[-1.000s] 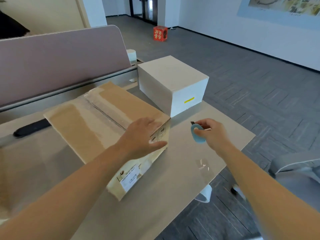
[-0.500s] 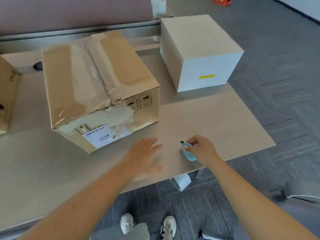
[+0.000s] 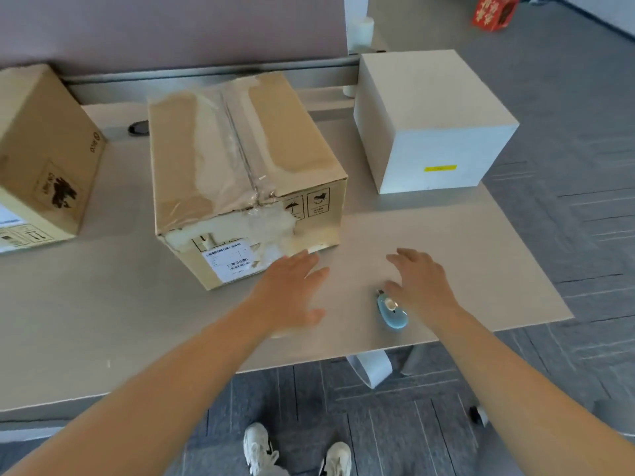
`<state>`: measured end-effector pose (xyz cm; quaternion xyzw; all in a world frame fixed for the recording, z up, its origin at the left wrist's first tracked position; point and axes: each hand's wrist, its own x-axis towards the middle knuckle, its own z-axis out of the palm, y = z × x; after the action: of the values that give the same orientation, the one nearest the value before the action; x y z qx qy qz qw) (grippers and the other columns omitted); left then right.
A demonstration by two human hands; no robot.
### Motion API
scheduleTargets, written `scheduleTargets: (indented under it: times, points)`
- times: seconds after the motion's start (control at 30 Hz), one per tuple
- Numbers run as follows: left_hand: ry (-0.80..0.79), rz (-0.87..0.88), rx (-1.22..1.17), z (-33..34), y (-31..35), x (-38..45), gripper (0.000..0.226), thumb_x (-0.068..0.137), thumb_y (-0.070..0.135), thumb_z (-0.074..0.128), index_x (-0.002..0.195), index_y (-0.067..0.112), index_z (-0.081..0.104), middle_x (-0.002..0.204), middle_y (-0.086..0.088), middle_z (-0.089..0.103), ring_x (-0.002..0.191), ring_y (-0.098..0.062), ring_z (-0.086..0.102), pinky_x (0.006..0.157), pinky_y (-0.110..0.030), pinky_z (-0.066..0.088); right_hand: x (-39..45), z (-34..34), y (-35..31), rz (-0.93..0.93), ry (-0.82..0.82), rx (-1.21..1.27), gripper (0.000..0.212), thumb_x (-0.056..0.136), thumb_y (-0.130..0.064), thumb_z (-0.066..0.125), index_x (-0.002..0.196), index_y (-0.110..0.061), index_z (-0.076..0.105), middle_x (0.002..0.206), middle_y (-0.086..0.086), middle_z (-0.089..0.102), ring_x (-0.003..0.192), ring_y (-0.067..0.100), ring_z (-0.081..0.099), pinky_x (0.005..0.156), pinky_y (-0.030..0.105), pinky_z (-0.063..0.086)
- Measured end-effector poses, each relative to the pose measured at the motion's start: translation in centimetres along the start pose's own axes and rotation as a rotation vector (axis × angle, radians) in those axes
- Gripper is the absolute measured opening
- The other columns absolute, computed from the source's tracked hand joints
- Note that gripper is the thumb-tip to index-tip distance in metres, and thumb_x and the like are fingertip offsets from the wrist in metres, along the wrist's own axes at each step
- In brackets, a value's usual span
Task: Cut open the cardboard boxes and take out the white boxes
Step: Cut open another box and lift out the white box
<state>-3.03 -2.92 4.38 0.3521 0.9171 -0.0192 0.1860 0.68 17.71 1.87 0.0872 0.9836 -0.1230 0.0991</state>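
Observation:
A taped cardboard box (image 3: pixel 240 159) stands closed in the middle of the desk, its shipping label facing me. A white box (image 3: pixel 429 118) sits to its right at the back. A second cardboard box (image 3: pixel 41 156) stands at the far left. The small blue cutter (image 3: pixel 391 310) lies flat on the desk near the front edge. My right hand (image 3: pixel 422 283) hovers just right of the cutter with fingers spread, holding nothing. My left hand (image 3: pixel 292 290) is open with fingers extended, close to the taped box's lower right corner.
The grey desk (image 3: pixel 103 321) ends on the right near the white box and in front just past the cutter. A pink partition (image 3: pixel 171 29) runs along the back. A red box (image 3: pixel 494 10) sits on the carpet far away. My shoes show below the desk.
My right hand let go of the blue cutter, which now lies on the desk. My left hand moved from the desk toward the taped box's front corner. The view tilted slightly.

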Motion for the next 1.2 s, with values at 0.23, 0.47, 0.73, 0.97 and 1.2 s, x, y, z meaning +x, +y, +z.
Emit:
scheduleTargets:
  times: [0.23,0.47,0.73,0.97,1.2]
  points:
    - [0.258,-0.067,0.001,-5.5,-2.1,-2.9,0.066,0.095,0.045,0.038,0.149,0.025,0.006,0.157,0.004,-0.005,0.144,-0.012,-0.007,0.113,-0.025,-0.003,1.7,-6.6,-5.0,-0.239,0.188,-0.042,0.053,0.093,-0.028,0.046,0.141,-0.017,0.028,0.149,0.001,0.027,0.136,0.021,0.025,0.107,0.030,0.021]
    - [0.309,-0.311,-0.056,-7.7,-8.2,-3.7,0.080,0.090,0.055,0.043,0.149,0.021,0.001,0.157,-0.001,-0.007,0.144,-0.019,-0.009,0.116,-0.033,-0.003,4.9,-9.1,-9.9,-0.354,0.180,0.002,0.067,0.087,-0.040,0.054,0.144,-0.022,0.023,0.152,-0.002,0.020,0.141,0.016,0.017,0.113,0.031,0.014]
    - [0.254,-0.363,-0.181,-6.7,-12.3,-2.4,0.090,0.083,0.060,0.050,0.149,0.021,0.004,0.157,-0.002,0.004,0.144,-0.024,-0.006,0.115,-0.039,-0.004,8.2,-8.8,-11.4,-0.318,0.023,0.095,0.082,0.079,-0.045,0.064,0.144,-0.018,0.022,0.153,-0.001,0.016,0.144,0.017,0.004,0.114,0.032,0.014]
    - [0.337,-0.314,-0.253,-6.0,-14.3,-3.2,0.076,0.088,0.055,0.045,0.148,0.018,0.014,0.153,-0.002,0.022,0.144,-0.018,0.005,0.116,-0.043,-0.001,8.1,-8.5,-12.4,-0.309,0.123,-0.010,0.070,0.073,-0.061,0.061,0.124,-0.013,0.048,0.122,-0.003,0.050,0.112,0.015,0.047,0.088,0.029,0.039]
    - [0.491,-0.333,-0.399,-6.3,-15.5,-5.2,0.069,0.090,0.058,0.033,0.141,0.011,0.032,0.140,-0.004,0.042,0.126,-0.021,0.041,0.097,-0.025,0.028,7.9,-7.4,-14.0,-0.384,0.315,-0.076,0.074,0.063,-0.073,0.034,0.102,-0.015,0.059,0.082,-0.008,0.051,0.072,0.014,0.048,0.062,0.026,0.038]
